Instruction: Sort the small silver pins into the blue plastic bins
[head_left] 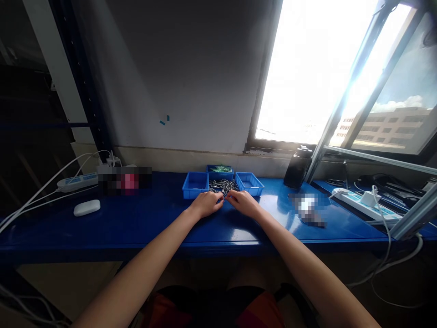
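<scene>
My left hand (206, 205) and my right hand (243, 202) meet over the front of the blue table, fingertips nearly touching. Both have their fingers pinched together; whatever is between them is too small to name. Just beyond the fingers lies a heap of small dark and silvery metal pieces (223, 185). A blue bin (195, 182) stands left of the heap, close to my left hand. Another blue bin (251, 183) sits on the right, beyond my right hand. Behind the heap, a third blue bin (220, 174) holds something green and thin.
A white rounded case (87, 207) lies on the blue table (143, 228) at left, near a power strip (78, 181) with cables. To the right stand a dark bottle (298, 167), a metal post (344, 95) and another power strip (367, 205). Blurred items lie on both sides.
</scene>
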### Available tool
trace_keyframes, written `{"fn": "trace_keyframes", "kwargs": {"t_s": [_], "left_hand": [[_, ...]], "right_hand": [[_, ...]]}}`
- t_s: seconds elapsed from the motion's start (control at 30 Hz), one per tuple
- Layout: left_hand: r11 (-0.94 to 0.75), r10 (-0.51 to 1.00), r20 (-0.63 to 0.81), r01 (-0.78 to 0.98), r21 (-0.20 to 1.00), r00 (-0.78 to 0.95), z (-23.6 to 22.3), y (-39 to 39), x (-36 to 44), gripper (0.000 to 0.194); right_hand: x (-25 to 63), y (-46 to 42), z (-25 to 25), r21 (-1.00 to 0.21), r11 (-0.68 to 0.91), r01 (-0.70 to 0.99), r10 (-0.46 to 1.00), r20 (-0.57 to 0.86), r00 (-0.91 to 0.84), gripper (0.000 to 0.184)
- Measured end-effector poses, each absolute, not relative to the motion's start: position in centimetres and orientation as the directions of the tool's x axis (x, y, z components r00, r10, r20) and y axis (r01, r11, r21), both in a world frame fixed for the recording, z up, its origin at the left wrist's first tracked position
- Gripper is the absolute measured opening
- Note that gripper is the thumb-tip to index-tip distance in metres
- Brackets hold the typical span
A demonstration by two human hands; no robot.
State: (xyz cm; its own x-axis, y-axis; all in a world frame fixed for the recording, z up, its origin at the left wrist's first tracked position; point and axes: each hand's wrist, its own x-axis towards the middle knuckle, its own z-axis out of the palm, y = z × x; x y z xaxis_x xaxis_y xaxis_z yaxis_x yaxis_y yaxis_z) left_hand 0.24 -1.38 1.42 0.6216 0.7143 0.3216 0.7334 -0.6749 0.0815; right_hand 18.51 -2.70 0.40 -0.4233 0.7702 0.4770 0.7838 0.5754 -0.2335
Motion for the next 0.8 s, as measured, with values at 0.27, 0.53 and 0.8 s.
{"fn": "trace_keyframes", "kwargs": {"t_s": [0.27,0.53,0.8], "left_hand": [[-0.648,0.739,0.311,0.756,0.088,0.597,1.5,-1.54,0.27,0.029],[-0.649,0.737,0.324,0.754,0.097,0.593,1.58,-1.51,0.15,0.03],[-0.636,0.742,0.348,0.766,0.094,0.573,1.42,-1.33,0.11,0.026]], "right_hand": [[18.58,-2.68,0.38,-0.227,0.585,0.778,0.762,0.481,-0.433,0.021],[18.59,-2.66,0.35,-0.225,0.574,0.787,0.773,0.465,-0.431,0.022],[18.51,-2.47,0.16,-0.222,0.56,0.798,0.789,0.436,-0.432,0.018]]}}
